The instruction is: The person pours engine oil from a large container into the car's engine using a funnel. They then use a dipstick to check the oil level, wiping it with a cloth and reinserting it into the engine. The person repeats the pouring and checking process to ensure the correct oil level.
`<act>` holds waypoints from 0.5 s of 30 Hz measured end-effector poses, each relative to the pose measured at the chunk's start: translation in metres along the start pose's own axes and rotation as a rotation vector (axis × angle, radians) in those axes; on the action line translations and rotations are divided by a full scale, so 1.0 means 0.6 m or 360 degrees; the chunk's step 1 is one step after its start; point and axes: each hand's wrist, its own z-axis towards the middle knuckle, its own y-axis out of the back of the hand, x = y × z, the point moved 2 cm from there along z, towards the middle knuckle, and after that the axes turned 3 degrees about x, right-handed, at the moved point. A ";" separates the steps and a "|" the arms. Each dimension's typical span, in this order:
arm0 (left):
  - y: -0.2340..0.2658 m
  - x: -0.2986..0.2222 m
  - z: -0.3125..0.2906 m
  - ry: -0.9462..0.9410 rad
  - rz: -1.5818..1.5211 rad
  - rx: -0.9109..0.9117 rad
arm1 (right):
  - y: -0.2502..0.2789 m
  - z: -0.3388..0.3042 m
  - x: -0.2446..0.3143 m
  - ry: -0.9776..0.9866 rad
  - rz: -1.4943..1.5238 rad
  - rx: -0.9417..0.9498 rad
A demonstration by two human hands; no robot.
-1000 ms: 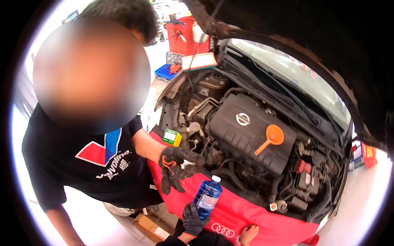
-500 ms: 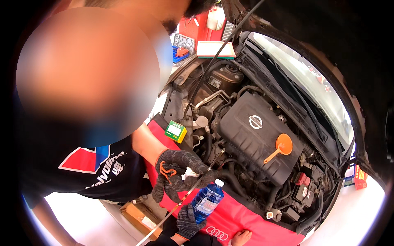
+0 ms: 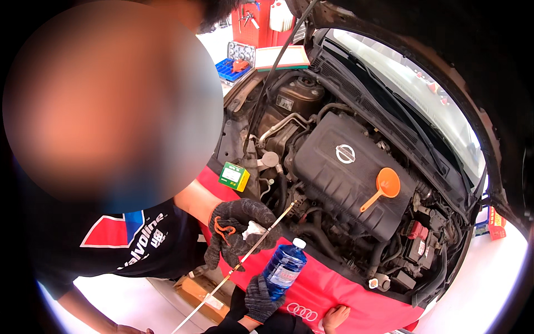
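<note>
My left hand, in a dark grey knit glove with an orange cuff edge, is closed around a clear bottle of blue liquid, held upright with its white cap on. My bare right hand rests on the red fender cover along the car's front edge, holding nothing visible. A co-worker's gloved hand is just beyond the bottle with a crumpled white wipe. Across that glove runs a long thin dipstick, its tip pointing toward the engine.
An orange funnel lies on the black engine cover. A green and yellow box sits by the bay's left edge; a flat air filter is farther back. The raised hood and prop rod overhang. A cardboard box is below.
The view has shifted slightly. The dipstick's tip now shows beyond the co-worker's glove, and that person has leaned a little. The bottle stays in my left hand; my right hand stays on the cover.
</note>
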 end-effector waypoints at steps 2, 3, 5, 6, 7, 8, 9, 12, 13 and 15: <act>-0.001 0.003 -0.001 -0.0004 -0.0024 -0.0021 | 0.000 0.001 0.002 0.0018 0.0001 -0.0014; -0.003 0.003 0.000 -0.0016 -0.0042 -0.0028 | 0.000 -0.001 0.001 0.0018 -0.0003 -0.0026; -0.006 0.004 0.001 0.0007 -0.0054 0.0005 | -0.008 -0.002 -0.008 -0.0006 -0.0054 -0.0025; -0.007 0.004 0.000 0.0023 -0.0058 0.0023 | -0.009 -0.004 -0.011 -0.0016 -0.0079 -0.0020; -0.008 0.005 -0.001 0.0023 -0.0063 0.0028 | -0.010 -0.007 -0.014 -0.0024 -0.0069 -0.0013; -0.010 0.006 0.000 0.0022 -0.0071 0.0033 | -0.009 -0.005 -0.011 -0.0033 -0.0061 -0.0009; -0.011 0.007 0.001 0.0021 -0.0079 0.0038 | -0.008 -0.004 -0.008 -0.0042 -0.0053 -0.0005; -0.007 0.006 0.003 -0.0010 -0.0033 0.0006 | -0.005 -0.002 -0.003 -0.0013 -0.0060 -0.0022; -0.006 0.005 0.003 -0.0009 -0.0034 0.0008 | -0.004 -0.002 -0.002 -0.0014 -0.0066 -0.0034; -0.004 0.005 0.005 -0.0015 -0.0034 0.0008 | -0.002 0.000 0.003 -0.0019 -0.0071 -0.0064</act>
